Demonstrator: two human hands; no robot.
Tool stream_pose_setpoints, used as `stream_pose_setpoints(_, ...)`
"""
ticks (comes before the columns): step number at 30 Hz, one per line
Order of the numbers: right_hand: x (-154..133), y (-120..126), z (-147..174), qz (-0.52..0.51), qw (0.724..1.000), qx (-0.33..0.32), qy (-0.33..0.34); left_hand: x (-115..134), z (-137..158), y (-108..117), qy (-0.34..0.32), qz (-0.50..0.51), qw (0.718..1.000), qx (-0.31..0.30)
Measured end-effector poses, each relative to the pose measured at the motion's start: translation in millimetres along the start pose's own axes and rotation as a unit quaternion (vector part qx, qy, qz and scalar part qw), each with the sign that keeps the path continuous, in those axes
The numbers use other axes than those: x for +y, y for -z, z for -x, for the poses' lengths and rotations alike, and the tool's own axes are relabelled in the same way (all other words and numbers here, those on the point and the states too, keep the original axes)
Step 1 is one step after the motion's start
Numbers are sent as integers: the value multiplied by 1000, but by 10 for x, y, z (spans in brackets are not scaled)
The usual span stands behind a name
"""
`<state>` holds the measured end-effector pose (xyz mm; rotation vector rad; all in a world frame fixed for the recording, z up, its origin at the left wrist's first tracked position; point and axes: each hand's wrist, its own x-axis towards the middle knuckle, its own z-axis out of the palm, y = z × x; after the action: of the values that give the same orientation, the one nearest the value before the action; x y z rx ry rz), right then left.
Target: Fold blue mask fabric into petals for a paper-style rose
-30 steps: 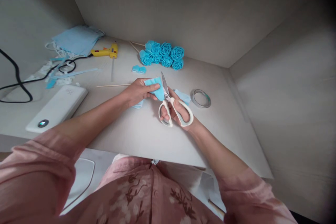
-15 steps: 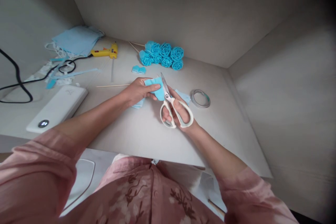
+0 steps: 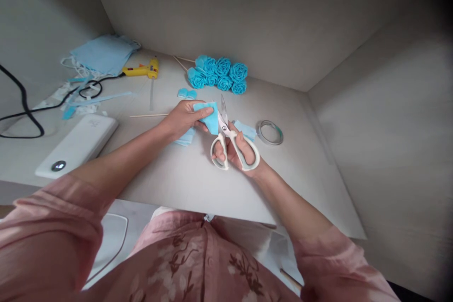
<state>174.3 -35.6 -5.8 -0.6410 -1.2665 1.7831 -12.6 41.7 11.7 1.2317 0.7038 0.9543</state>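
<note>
Between thumb and fingers, my left hand (image 3: 186, 117) pinches a small piece of blue mask fabric (image 3: 209, 120). My right hand (image 3: 244, 153) has its thumb and fingers through the white handles of a pair of scissors (image 3: 224, 128). The blades are parted and point away from me, right at the fabric's right edge. Below my left hand lie light blue fabric pieces (image 3: 184, 139). Another pale blue piece (image 3: 244, 130) shows behind my right hand. Just beyond sit two small cut blue pieces (image 3: 187, 94).
Blue fabric roses (image 3: 222, 67) on sticks lie at the back. Stacked face masks (image 3: 102, 54), a yellow glue gun (image 3: 141, 71) with black cord and fabric scraps are at left. A white power bank (image 3: 78, 146) is nearer. A tape roll (image 3: 270, 132) lies right. Walls enclose the table.
The scissor blades have spread wider, and the handles have moved apart. My left hand and the fabric have shifted slightly left; the fabric's lower right corner now looks pointed instead of rounded.
</note>
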Motion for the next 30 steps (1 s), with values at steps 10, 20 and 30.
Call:
stream_pose_setpoints(10,-1,-21,14,7,1000,22,16,50,66,-104,7,-67,997,-39)
stream_pose_setpoints(20,-17,-60,25,1,998,60,22,25,34,-77,7,-69,997,-19)
stream_pose_setpoints(30,71,-5,9,-9,998,24,50,49,15,-33,-24,-85,996,-7)
